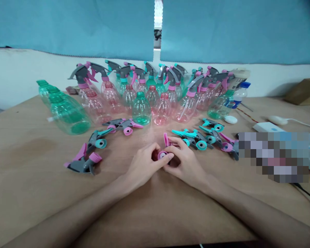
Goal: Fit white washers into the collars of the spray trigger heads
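Between my two hands, low over the table, is a trigger spray head (pixel 162 155) with a pink collar and pink trigger. The collar's opening faces me, and much of the body is hidden by fingers. My left hand (pixel 144 163) is closed on the collar's left side, its thumb reaching across. My right hand (pixel 184 162) wraps the other side, fingers curled near the trigger. Just beyond stand an uncapped pink bottle (pixel 162 110) and an uncapped green bottle (pixel 141 109). Right of my hands lie teal-collared spray heads (pixel 193 137).
More loose spray heads (pixel 84 162) lie at left. Rows of bottles fitted with sprayers (pixel 172 81) stand at the back, with uncapped green bottles (pixel 69 113) at left. A drink bottle (pixel 239 96), a white round object (pixel 230 119), cables and a cardboard box (pixel 305 91) are at right.
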Demonstrator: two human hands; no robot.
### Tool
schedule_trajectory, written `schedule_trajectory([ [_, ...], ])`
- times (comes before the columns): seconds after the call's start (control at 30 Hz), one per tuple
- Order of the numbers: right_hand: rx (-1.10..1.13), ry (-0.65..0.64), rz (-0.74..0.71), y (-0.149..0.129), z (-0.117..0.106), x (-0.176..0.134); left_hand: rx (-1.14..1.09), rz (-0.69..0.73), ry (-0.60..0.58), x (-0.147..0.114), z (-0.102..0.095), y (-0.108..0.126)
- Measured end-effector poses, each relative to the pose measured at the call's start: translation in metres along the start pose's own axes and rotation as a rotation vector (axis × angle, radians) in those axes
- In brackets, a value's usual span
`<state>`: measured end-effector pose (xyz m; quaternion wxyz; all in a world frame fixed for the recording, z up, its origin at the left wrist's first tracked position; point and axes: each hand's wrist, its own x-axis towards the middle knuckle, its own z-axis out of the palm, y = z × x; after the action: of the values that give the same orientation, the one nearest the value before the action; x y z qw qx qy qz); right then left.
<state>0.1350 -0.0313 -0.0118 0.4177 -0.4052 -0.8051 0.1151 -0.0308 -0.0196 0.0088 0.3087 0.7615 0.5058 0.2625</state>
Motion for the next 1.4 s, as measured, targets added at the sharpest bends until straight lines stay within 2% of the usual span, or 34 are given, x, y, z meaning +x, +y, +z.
schedule_trajectory([
  [0.27,0.017,0.01,0.06,0.004,-0.002,0.001,-0.077,0.07,-0.101,0.002,-0.009,0.0],
  [0.47,0.008,0.009,0.076,0.008,-0.005,0.001,-0.029,0.086,-0.095,0.002,-0.01,-0.003],
  [0.67,-0.004,0.005,0.069,0.009,-0.004,0.0,-0.091,0.059,-0.103,0.001,-0.011,-0.005],
  [0.83,0.005,0.0,0.09,0.01,-0.006,0.001,-0.193,0.039,-0.075,0.0,-0.009,-0.008],
  [1.07,-0.017,0.013,0.109,0.011,-0.007,0.001,-0.367,-0.017,0.074,0.006,-0.008,-0.015],
  [1.23,0.01,0.019,0.103,0.011,-0.007,0.001,-0.424,0.0,0.098,0.008,-0.007,-0.017],
  [1.4,0.031,-0.014,0.066,0.009,-0.007,0.001,-0.402,0.084,0.063,0.001,-0.005,-0.013],
])
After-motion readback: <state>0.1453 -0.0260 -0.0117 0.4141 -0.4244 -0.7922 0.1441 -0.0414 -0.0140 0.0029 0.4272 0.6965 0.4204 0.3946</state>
